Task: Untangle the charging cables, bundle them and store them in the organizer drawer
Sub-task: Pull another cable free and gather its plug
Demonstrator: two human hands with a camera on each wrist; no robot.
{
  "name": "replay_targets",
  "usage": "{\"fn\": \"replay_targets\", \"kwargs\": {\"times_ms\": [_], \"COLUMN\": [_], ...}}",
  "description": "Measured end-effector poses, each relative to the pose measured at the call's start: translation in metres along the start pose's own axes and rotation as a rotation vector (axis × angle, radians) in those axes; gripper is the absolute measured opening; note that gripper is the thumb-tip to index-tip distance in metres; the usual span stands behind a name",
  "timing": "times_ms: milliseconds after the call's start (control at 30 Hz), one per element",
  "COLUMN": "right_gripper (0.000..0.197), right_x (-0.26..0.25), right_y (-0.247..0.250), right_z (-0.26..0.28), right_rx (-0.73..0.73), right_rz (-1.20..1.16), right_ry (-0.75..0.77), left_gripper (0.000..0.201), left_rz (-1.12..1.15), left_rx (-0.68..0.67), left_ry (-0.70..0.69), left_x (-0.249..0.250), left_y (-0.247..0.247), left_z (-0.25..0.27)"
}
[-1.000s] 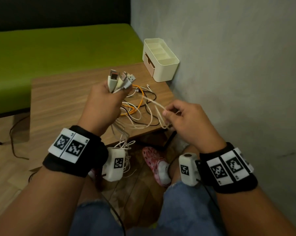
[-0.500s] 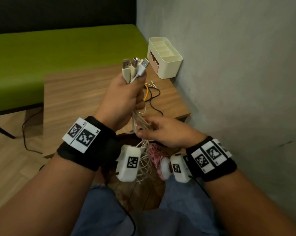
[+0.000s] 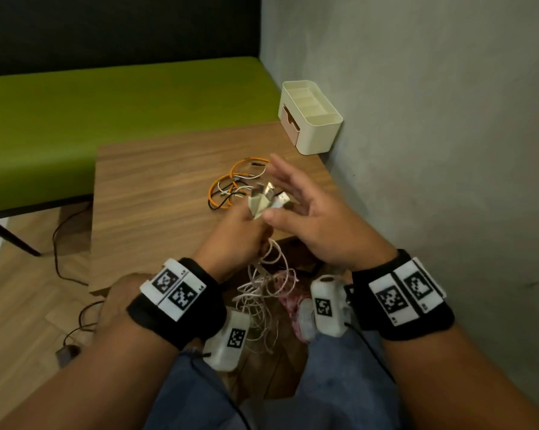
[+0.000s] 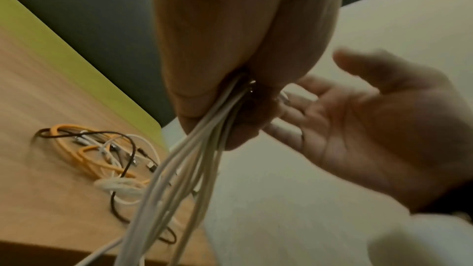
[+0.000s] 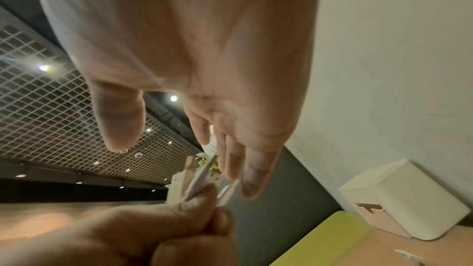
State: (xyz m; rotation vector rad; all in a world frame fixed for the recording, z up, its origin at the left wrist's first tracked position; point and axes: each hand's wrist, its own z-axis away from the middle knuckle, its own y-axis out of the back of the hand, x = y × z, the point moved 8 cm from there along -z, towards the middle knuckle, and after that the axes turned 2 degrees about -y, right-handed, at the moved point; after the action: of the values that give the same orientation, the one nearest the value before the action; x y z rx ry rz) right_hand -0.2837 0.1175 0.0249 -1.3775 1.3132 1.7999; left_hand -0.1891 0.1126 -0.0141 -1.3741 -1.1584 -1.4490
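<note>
A café or lounge — green padded bench (image 3: 122, 97), wooden table (image 3: 156, 193), grid ceiling (image 5: 38, 92) with spotlights.

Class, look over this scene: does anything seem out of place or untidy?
Yes. A tangle of orange, black and white cables lies loose on the table, outside the organizer. The white cables in the left hand dangle in messy loops below the table edge.

head: looks forward and down from above at both hands, the table (image 3: 156, 193) and the organizer (image 3: 319, 131) by the wall.
left wrist: close under the left hand (image 4: 230, 48), facing along the white cables (image 4: 179, 179).
right wrist: close under the right hand (image 5: 204, 58), tilted toward the ceiling.
shared: the plugs (image 5: 199, 181), table, both hands.
</note>
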Motion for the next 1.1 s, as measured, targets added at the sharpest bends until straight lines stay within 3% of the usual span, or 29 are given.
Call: {"fn": "replay_targets", "kwargs": {"times_ms": [100, 167, 233, 333, 567, 633, 733, 867, 967, 1100], "right_gripper": [0.046, 0.036, 0.037, 0.047, 0.033, 0.034, 0.032, 0.010, 0.006, 0.010], "right_x": [0.001, 0.005, 0.010, 0.022, 0.044, 0.057, 0.072, 0.089, 0.096, 0.097], "right_y": [-0.009, -0.006, -0.003, 0.001, -0.001, 0.009, 0.016, 0.001, 0.007, 0.016], "right_z": [-0.014, -0.021, -0.030, -0.049, -0.107, -0.127, -0.153, -0.173, -0.176, -0.169], "right_rx": [0.040, 0.095, 0.130, 0.163, 0.090, 0.056, 0.072, 0.071, 0.036, 0.061], "right_rz": [0.272, 0.271, 0.262, 0.295, 0.339, 0.257, 0.127, 0.168, 0.141, 0.033], "right_ry": [0.100, 0.118, 0.111, 0.054, -0.022, -0.071, -0.075, 0.034, 0.007, 0.057], "left_gripper": [0.022, 0.017, 0.026, 0.033, 0.019, 0.017, 0.012, 0.018, 0.011, 0.025], "left_rz": [-0.041, 0.074, 0.119, 0.112, -0.079, -0.107, -0.139, -0.181, 0.091, 0.422], "left_rx": [-0.042, 0.014, 0.031, 0.011, -0.074, -0.035, 0.040, 0.073, 0.008, -0.155], "left_ry": [0.018, 0.115, 0.179, 0.153, 0.204, 0.207, 0.162, 0.043, 0.169, 0.266], "left_x": [-0.015, -0.032, -0.044, -0.047, -0.068, -0.076, -0.082, -0.083, -0.097, -0.105], "left_y": [-0.007, -0.001, 0.005, 0.011, 0.029, 0.039, 0.049, 0.038, 0.028, 0.018], "left_z": [-0.001, -0.004, -0.011, -0.029, -0.082, -0.097, -0.121, -0.131, -0.130, -0.124]}}
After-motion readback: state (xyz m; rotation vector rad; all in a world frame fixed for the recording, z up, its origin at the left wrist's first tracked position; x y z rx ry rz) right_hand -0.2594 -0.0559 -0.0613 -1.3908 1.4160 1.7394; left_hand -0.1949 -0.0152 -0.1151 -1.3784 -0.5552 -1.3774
